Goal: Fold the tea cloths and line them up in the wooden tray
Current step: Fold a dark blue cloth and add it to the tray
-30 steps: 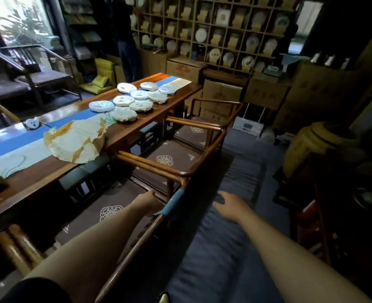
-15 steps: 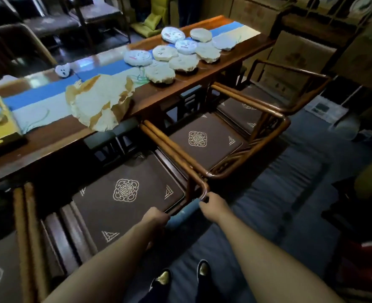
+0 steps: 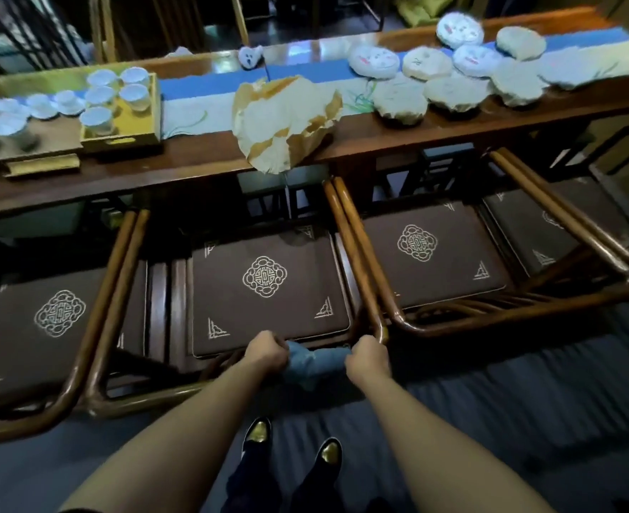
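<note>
A blue tea cloth (image 3: pixel 314 364) hangs over the back rail of the middle wooden chair (image 3: pixel 268 283). My left hand (image 3: pixel 266 351) grips the cloth's left end. Its right end is held by my right hand (image 3: pixel 368 359). Both fists curl round the cloth and the rail under it. A yellow wooden tray (image 3: pixel 131 138) stands on the long table (image 3: pixel 194 168) at the far left, with several white cups in it.
Three chairs with brown cushions stand pushed under the table, their curved arms (image 3: pixel 357 253) close together. On the table lie a blue runner (image 3: pixel 202 87), crumpled wrapping paper (image 3: pixel 287 120) and several round tea cakes (image 3: pixel 449 64). My shoes (image 3: pixel 294 442) stand on dark carpet.
The view has swung left and down to face the table squarely. Both hands have closed on the blue cloth on the chair back; earlier the right hand was still reaching for it.
</note>
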